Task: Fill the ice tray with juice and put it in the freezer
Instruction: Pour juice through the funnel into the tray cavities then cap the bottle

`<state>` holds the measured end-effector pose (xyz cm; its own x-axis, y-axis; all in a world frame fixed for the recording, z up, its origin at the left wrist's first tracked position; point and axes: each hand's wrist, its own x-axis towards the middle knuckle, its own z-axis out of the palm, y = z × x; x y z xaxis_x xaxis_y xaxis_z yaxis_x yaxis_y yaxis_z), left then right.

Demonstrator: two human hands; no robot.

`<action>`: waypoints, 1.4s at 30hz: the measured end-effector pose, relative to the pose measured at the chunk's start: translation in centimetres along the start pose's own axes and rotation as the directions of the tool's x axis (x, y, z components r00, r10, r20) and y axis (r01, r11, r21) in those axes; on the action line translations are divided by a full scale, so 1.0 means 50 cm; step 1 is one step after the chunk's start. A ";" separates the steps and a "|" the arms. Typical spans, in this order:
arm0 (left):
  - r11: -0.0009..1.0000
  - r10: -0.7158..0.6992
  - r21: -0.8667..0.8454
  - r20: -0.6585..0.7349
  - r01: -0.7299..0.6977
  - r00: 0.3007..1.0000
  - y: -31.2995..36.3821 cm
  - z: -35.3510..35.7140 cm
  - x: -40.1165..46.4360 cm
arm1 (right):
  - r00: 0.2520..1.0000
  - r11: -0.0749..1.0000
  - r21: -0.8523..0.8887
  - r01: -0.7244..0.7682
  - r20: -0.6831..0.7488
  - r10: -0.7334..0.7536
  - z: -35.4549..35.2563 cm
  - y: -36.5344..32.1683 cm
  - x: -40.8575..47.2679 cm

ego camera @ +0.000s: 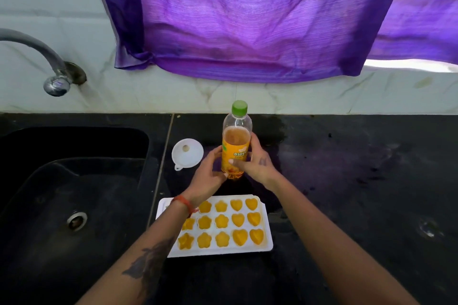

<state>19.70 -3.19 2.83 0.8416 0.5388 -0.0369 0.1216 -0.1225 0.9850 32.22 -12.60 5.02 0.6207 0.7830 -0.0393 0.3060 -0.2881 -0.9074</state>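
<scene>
Starting nearest the camera, the white ice tray lies flat on the black surface, its star, flower and heart moulds holding orange juice, the left forearm crossing over its left end. Just beyond it both hands meet on the juice bottle — standing upright, green cap on, juice up to around its shoulder. The left hand cups the lower left side, fingers curled to the label; the right hand wraps the other side, thumb across the front, a firm grip from both. A red thread band circles the left wrist. Left of the bottle sits a white funnel, mouth up. Further left, the dark sink and its tap — behind everything, purple cloth over the marble wall.
</scene>
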 end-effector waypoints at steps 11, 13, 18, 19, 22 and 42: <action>0.785 0.315 0.614 -0.288 -0.078 0.904 0.013 -0.080 0.077 | 0.996 0.976 -0.218 0.005 -0.088 -0.025 -0.063 0.003 0.166; 0.778 0.342 0.628 -0.382 -0.030 0.859 0.018 -0.108 0.096 | 0.988 0.969 -0.248 -0.018 -0.153 -0.021 -0.077 0.002 0.212; 0.689 0.086 0.648 -0.519 0.325 0.851 0.010 -0.185 0.151 | 0.954 0.971 -0.229 -0.068 -0.301 -0.004 -0.102 0.008 0.304; 0.657 -0.021 0.641 -0.509 0.396 0.860 0.007 -0.198 0.161 | 0.950 0.970 -0.231 -0.074 -0.312 -0.002 -0.102 0.010 0.314; 0.593 -0.326 0.590 -0.446 0.548 0.833 -0.005 -0.226 0.187 | 0.942 0.966 -0.248 -0.077 -0.337 -0.012 -0.095 0.019 0.331; 0.813 -0.525 0.226 -0.112 0.536 0.843 0.024 -0.219 0.215 | 0.988 0.973 -0.184 -0.141 -0.091 0.126 -0.027 0.036 -0.058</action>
<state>23.12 11.58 5.46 0.5871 0.6121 -0.5297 0.6690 0.0014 0.7432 31.97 -16.14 4.05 0.7173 0.6872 -0.1153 0.3428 -0.4921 -0.8002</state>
